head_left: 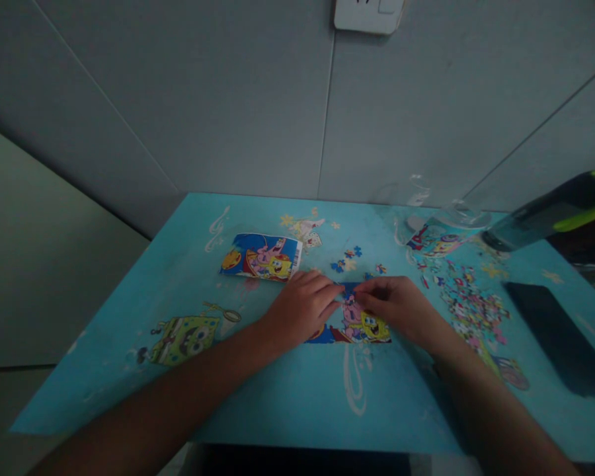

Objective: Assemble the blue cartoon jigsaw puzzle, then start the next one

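A partly built cartoon jigsaw puzzle (357, 324) lies on the blue table (287, 390) in front of me. My left hand (302, 307) rests on its left part, fingers bent and pressed down toward the top edge. My right hand (401, 305) lies on its right part, fingertips pinched at the top middle of the puzzle, where they nearly meet the left fingers. What the fingertips pinch is too small to make out. A few loose blue pieces (350, 254) lie just behind the puzzle.
A printed reference picture (262, 256) lies at the back left. A heap of loose pieces (471, 307) spreads at the right, by a clear cup (441, 231), a dark bottle (550, 211) with green trim and a black phone (555, 337). A wall stands close behind.
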The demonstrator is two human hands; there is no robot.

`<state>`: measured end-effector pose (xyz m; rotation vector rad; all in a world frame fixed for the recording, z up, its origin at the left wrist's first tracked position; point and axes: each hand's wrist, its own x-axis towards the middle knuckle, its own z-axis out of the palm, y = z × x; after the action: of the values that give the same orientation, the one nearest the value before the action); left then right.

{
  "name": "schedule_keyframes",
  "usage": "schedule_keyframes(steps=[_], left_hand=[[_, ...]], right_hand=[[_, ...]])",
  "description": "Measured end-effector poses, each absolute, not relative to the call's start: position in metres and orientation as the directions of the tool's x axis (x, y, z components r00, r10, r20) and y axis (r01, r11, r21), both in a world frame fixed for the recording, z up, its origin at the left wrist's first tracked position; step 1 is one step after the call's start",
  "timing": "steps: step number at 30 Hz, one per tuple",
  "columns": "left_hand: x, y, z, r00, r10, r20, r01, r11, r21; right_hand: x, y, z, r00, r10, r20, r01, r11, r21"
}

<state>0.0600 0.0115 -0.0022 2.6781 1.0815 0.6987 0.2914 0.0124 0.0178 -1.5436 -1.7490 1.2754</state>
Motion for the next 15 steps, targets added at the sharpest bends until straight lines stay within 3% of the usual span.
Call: schedule_keyframes(steps=[4, 15], left_hand=[[0.0565, 0.0140, -0.0024, 0.615, 0.699, 0.364, 0.661, -0.709, 0.245], [0.0588, 0.0088, -0.0015, 0.728, 0.603, 0.326, 0.591, -0.793, 0.149]], right_hand=[[0.2951, 0.0140, 0.0184, -0.178, 0.962, -0.209, 0.561, -0.075, -0.824], [0.2871, 0.0115, 0.0138, -0.263, 0.954, -0.144, 0.665, 0.071, -0.744]])
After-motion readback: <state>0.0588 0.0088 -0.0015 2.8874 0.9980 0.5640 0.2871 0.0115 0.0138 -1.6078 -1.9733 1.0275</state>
